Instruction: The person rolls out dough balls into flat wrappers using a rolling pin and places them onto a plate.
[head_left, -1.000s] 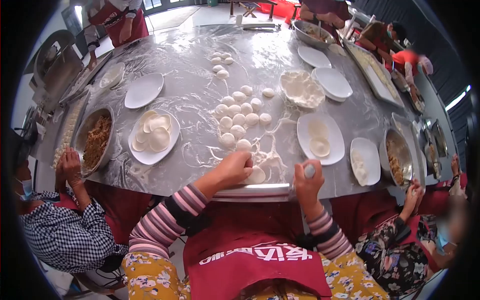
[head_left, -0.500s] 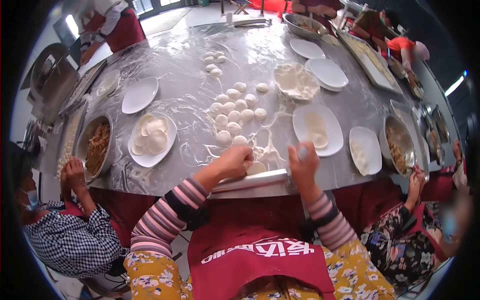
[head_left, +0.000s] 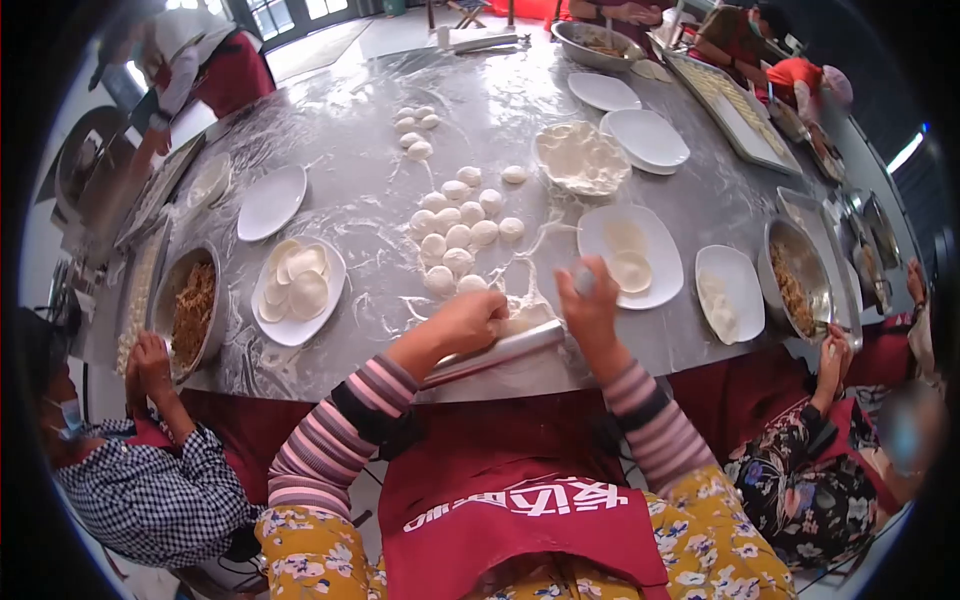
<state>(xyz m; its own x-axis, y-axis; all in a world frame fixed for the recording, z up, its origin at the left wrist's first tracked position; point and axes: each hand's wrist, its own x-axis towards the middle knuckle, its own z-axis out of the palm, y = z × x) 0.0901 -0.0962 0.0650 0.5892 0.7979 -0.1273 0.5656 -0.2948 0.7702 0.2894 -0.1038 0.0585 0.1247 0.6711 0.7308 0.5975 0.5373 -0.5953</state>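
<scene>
My right hand [head_left: 592, 312] is closed around a pale, round-ended rod [head_left: 583, 281], which looks like a rolling pin. Only its end shows, and the hand is slightly blurred. To its left, my left hand [head_left: 474, 320] has curled fingers at the edge of a flat dough round [head_left: 518, 322], partly hidden by the hand. Along the table edge, below both hands, lies a long shiny metal bar [head_left: 500, 352]. Several dough pieces [head_left: 457, 235] sit just beyond my hands, and a plate [head_left: 655, 232] with thin wrappers [head_left: 629, 271] is past my right hand.
Left of my hands stands a plate [head_left: 335, 272] stacked with wrappers [head_left: 306, 290], then a filling bowl [head_left: 215, 300]. A flour bowl [head_left: 583, 160] and empty plates [head_left: 648, 138] are farther back. Co-workers' hands [head_left: 152, 365] rest near both sides; another bowl [head_left: 797, 280] stands right.
My right hand has shifted slightly up and left with the rod. The metal bar now slants more, its right end higher. The view has moved a little. A person at the back left leans farther down.
</scene>
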